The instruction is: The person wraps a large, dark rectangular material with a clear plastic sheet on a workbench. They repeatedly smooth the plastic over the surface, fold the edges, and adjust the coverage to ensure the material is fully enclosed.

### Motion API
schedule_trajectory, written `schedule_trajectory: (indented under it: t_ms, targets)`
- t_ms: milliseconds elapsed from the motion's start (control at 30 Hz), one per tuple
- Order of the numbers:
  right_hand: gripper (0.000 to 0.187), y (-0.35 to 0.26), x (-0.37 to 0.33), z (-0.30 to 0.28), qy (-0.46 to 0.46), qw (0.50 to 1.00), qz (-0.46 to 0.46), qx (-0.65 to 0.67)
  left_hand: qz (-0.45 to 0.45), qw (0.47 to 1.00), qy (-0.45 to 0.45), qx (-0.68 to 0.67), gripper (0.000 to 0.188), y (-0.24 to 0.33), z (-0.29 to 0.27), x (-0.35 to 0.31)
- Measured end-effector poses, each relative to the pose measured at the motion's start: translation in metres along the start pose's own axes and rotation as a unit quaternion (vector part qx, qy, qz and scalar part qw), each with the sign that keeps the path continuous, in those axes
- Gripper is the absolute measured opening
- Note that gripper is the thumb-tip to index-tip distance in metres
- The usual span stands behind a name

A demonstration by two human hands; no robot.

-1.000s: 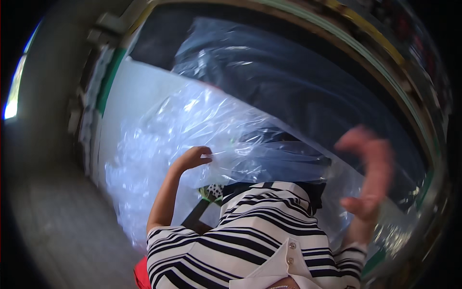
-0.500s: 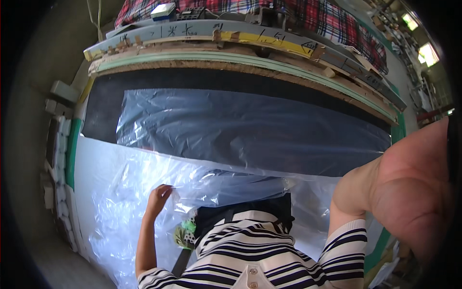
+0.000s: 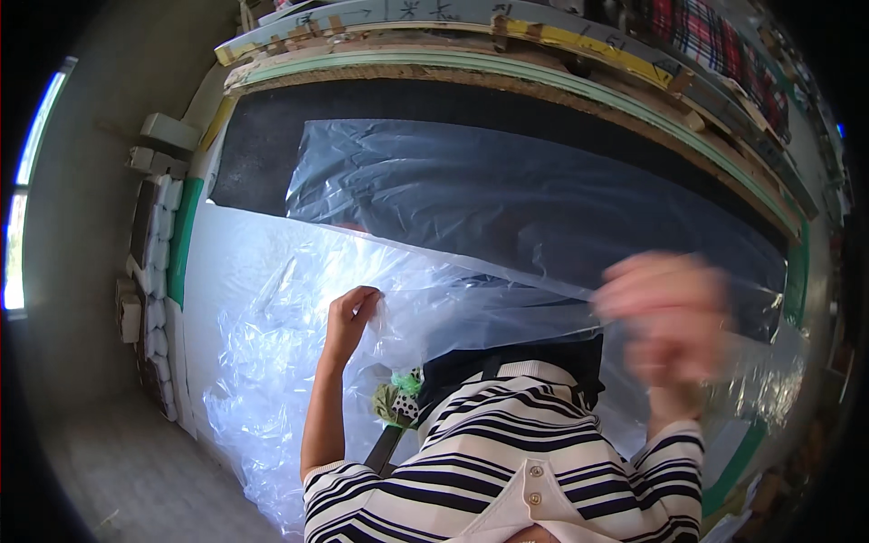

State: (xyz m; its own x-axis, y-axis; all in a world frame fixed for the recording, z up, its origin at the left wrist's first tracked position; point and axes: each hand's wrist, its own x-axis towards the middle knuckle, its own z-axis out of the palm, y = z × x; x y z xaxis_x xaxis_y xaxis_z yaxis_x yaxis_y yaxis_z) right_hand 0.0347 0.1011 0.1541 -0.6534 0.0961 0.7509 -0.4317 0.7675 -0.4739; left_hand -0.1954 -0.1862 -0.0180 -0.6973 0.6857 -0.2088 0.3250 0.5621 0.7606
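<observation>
Clear plastic film [image 3: 507, 195] lies creased across a black sheet [image 3: 253, 167] and spreads over the pale surface on my side. My left hand [image 3: 348, 317] is closed in a pinch on the film's near edge, left of my body. From there the edge runs taut in front of my waist toward my right hand [image 3: 670, 312]. Motion smears that hand, and its fingers lie at or just over the film; whether they grip it I cannot tell. More loose film [image 3: 262, 380] lies in shiny folds beside my left forearm.
A long wooden rail [image 3: 543, 86] and a grey beam with yellow parts border the far side. Plaid cloth [image 3: 697, 36] lies beyond it. White padded bundles [image 3: 161, 299] line the left edge. A greenish bunched cloth [image 3: 398, 398] hangs beside my waist.
My right hand has come down and inward from close to the camera to the film at my right front. My left hand keeps its pinch. The view has shifted, showing a window at left.
</observation>
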Motion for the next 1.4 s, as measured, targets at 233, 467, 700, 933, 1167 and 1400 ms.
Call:
schedule_trajectory:
  t_ms: [233, 467, 700, 933, 1167, 1400]
  targets:
    - [0.044, 0.036, -0.16, 0.09, -0.265, 0.907, 0.32, -0.065, 0.087, 0.984, -0.09, -0.128, 0.006, 0.026, -0.031, 0.007]
    - [0.027, 0.023, -0.151, 0.03, -0.007, 0.725, 0.622, 0.295, 0.104, 0.989, 0.1, 0.042, 0.007, 0.011, -0.023, 0.038]
    - [0.019, 0.028, -0.183, 0.029, -0.058, 0.847, 0.516, -0.11, 0.139, 0.96, -0.21, 0.122, 0.047, -0.007, 0.007, -0.016]
    - [0.015, -0.023, -0.175, 0.028, -0.21, 0.906, 0.354, -0.101, 0.107, 0.979, -0.152, 0.08, 0.024, -0.004, 0.035, -0.045]
    - [0.006, -0.001, -0.187, 0.051, -0.213, 0.896, 0.352, -0.169, 0.172, 0.947, -0.138, 0.231, 0.059, -0.05, 0.078, -0.04]
    - [0.009, -0.002, -0.138, 0.03, -0.1, 0.853, 0.513, -0.002, 0.179, 0.955, -0.233, 0.051, 0.072, -0.067, 0.079, -0.05]
